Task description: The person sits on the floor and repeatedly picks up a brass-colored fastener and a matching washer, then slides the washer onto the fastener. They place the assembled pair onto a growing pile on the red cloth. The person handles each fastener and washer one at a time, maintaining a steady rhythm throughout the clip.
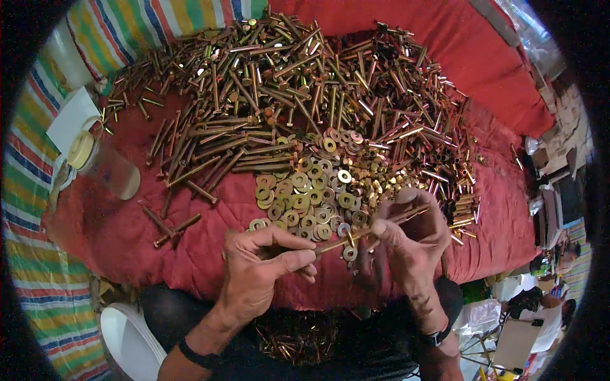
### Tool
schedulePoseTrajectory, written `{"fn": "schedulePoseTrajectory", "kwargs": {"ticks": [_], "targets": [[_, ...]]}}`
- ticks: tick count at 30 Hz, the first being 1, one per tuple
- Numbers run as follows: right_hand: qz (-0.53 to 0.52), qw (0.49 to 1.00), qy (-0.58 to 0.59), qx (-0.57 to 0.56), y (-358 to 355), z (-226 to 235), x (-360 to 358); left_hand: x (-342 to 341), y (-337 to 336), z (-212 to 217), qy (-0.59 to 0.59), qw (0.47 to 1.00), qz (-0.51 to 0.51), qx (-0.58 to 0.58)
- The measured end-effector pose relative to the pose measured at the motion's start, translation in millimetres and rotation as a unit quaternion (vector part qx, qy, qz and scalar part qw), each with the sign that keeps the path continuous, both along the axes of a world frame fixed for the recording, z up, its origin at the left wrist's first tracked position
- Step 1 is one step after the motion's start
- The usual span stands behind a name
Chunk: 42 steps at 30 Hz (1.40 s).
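Note:
My left hand (257,263) pinches a long brass-coloured bolt (330,246) between thumb and fingers, above the front of a red cloth. A flat washer (349,236) sits around the bolt between my two hands. My right hand (416,238) is closed on a slim metal sleeve (412,214) in line with the bolt; my thumb partly hides where the two meet. Just beyond my hands lies a heap of washers (305,200), with small brass-coloured nuts (387,174) to its right. One loose washer (349,253) shows just below the bolt.
Long bolts (210,140) are heaped across the back and left of the red cloth (235,219). Metal sleeves (464,206) lie at the right. A lidded jar (105,165) stands at the left. More metal pieces (295,343) lie below, between my legs. A striped sheet (38,222) borders the left.

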State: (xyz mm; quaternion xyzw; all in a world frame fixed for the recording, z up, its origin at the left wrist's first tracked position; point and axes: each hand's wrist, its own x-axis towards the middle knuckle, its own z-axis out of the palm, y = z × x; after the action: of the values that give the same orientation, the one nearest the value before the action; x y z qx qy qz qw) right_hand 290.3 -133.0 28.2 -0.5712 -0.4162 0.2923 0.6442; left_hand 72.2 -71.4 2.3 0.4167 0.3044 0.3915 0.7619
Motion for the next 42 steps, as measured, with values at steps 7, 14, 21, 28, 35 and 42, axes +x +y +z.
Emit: {"fn": "schedulePoseTrajectory", "kwargs": {"ticks": [7, 14, 21, 28, 35, 42], "targets": [[0.073, 0.979, 0.188, -0.017, -2.5, 3.0, -9.7, -1.7, 2.3, 0.5, -0.044, 0.997, -0.042, -0.052], [0.121, 0.984, 0.09, -0.092, -8.2, -0.1, -31.1, 13.8, -6.6, 0.7, -0.05, 0.995, -0.007, -0.082], [0.152, 0.961, -0.173, -0.156, -14.4, -8.6, -35.5, 5.7, -7.6, 7.3, -0.025, 0.994, -0.041, -0.101], [0.09, 0.993, -0.045, -0.066, -8.7, 3.3, -39.4, 12.6, -8.0, -0.5, 0.082, 0.99, -0.097, 0.054], [0.141, 0.946, -0.287, -0.051, -16.0, 10.2, -15.5, 21.5, -11.0, -8.5, 0.21, 0.868, -0.01, 0.45], [0.18, 0.858, -0.478, 0.046, -24.1, -9.1, -9.3, 18.2, -4.1, -21.5, 0.19, 0.848, -0.023, 0.494]]}}
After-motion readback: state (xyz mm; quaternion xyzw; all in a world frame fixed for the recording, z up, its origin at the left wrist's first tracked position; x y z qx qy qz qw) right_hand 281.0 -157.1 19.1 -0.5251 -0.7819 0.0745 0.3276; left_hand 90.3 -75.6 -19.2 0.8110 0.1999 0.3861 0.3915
